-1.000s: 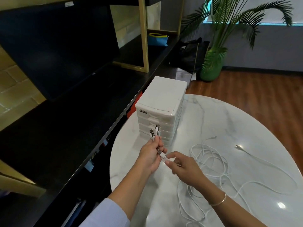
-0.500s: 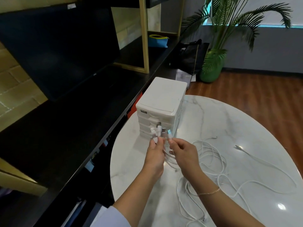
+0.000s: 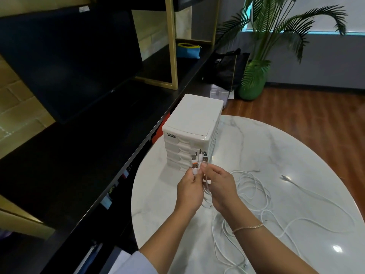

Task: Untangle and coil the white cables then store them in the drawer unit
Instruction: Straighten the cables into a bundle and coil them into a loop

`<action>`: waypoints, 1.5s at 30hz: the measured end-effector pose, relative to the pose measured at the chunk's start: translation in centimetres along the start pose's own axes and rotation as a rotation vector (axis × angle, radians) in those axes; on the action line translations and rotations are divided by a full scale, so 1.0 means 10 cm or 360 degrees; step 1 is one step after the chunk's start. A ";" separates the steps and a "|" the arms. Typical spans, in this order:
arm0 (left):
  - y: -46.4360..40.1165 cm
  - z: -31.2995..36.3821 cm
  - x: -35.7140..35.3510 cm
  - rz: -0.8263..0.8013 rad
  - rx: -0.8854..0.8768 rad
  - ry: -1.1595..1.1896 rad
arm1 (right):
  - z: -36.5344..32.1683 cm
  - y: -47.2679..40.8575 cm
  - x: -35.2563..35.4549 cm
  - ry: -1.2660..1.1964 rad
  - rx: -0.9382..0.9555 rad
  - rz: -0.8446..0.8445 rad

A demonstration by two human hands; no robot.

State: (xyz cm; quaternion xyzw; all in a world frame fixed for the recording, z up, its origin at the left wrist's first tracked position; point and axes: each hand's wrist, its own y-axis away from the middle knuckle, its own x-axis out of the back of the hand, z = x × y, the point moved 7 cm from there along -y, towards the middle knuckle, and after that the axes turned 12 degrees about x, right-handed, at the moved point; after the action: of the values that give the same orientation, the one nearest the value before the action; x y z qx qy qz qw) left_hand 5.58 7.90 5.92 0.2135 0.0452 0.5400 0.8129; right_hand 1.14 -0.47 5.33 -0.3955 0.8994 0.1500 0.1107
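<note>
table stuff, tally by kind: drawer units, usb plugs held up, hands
drawer unit: 1
USB plugs held up: about 4, bunched, hard to separate
hands: 2, left hand and right hand
total: about 7

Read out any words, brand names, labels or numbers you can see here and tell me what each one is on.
Small logo on the lower edge of the dark monitor: looks like "DELL", too small to be sure.
Dark label on the top front of the white drawer unit: light lettering, too blurred to read.
White sticker on the monitor's upper edge: no readable text.
Coloured tags on the shelf edge: too blurred to read.
Nothing else readable.
</note>
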 end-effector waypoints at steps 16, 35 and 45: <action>-0.10 -0.05 -0.06 -0.0389 -0.0070 -0.1044 | 0.14 0.08 -0.06 0.0066 -0.0453 -0.0482; -0.21 0.20 0.13 0.0132 -0.0237 -0.0020 | 0.04 0.11 -0.13 0.0512 -0.0176 -0.0796; -0.28 0.33 0.25 0.0225 -0.0085 0.0192 | -0.05 0.01 -0.16 0.0801 -0.0171 -0.0915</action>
State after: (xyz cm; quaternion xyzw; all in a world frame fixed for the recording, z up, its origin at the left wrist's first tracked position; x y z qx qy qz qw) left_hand 10.03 8.21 8.20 0.1615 0.0645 0.6091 0.7738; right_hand 2.12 0.48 6.37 -0.6612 0.7417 0.0579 -0.0970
